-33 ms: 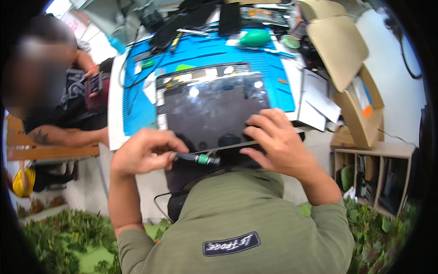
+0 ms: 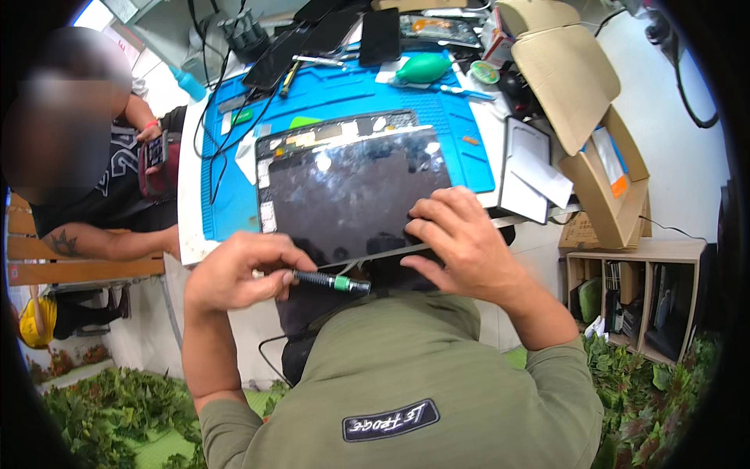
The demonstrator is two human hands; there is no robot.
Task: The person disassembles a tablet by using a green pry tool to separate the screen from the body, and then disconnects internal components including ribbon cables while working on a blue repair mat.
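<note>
A large tablet [image 2: 351,195] lies at the near edge of a blue work mat [image 2: 305,105]. Its dark glass panel sits askew on the body, baring metal and circuit parts along the far and left sides. My left hand [image 2: 248,270] is closed round a slim black pen-shaped tool [image 2: 332,281] with a green band, held just off the tablet's near edge. What kind of tool it is, I cannot make out. My right hand [image 2: 461,242] rests its bent fingertips on the panel's near right part, the thumb spread away from them.
Behind the tablet lie a green air blower [image 2: 423,69], a yellow-black screwdriver [image 2: 289,80] and loose cables. Papers [image 2: 531,176] and an opened cardboard box [image 2: 605,187] flank the right side. At the left sits a person [image 2: 117,211] holding a phone, one arm against the table.
The view has shifted slightly and turned sharper. The pen-shaped tool sits a little lower beside the tablet's near edge; my right hand stays on the panel.
</note>
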